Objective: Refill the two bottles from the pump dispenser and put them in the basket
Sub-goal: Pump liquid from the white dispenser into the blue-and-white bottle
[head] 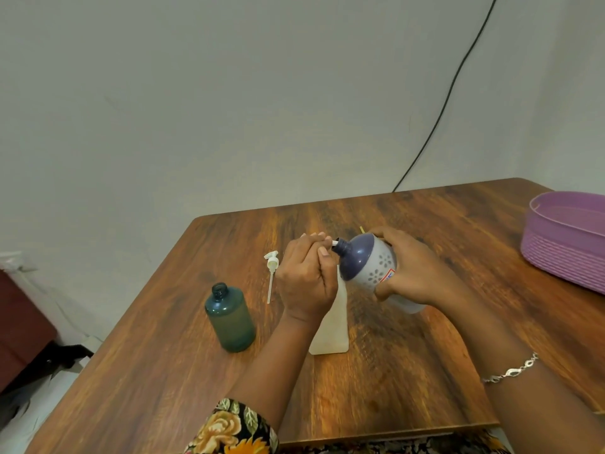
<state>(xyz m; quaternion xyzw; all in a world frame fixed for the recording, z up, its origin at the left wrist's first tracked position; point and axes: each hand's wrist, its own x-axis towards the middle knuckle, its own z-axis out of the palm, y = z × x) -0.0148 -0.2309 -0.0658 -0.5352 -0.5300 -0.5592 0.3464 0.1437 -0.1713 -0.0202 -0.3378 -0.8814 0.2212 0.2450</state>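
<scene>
At the middle of the wooden table [425, 355] we see a white pump dispenser [330, 332] standing upright, its top covered by our left hand [307, 276]. The fingers of that hand curl down over the pump head, which seems to be clasped inside them, though the head itself is hidden from us. Only the white nozzle [334, 243] pokes out past the fingertips, at 1 o'clock from the hand. Our right hand [415, 270] grips a purple-topped bottle [366, 260] round its pale, flower-patterned body. The bottle is held in the air, tilted so that its open neck points to 10 o'clock and meets the nozzle tip. A green bottle [229, 319] stands upright and uncapped on the table at 9 o'clock from the dispenser, apart from it. A loose pump [271, 273] with its dip tube lies flat at 10 o'clock, between the green bottle and our left hand. The lilac basket [556, 253] sits at 2 o'clock, well apart, near the table's right edge. A bracelet [510, 371] circles our right wrist, and a black cable [453, 83] runs down the wall toward 12 o'clock.
</scene>
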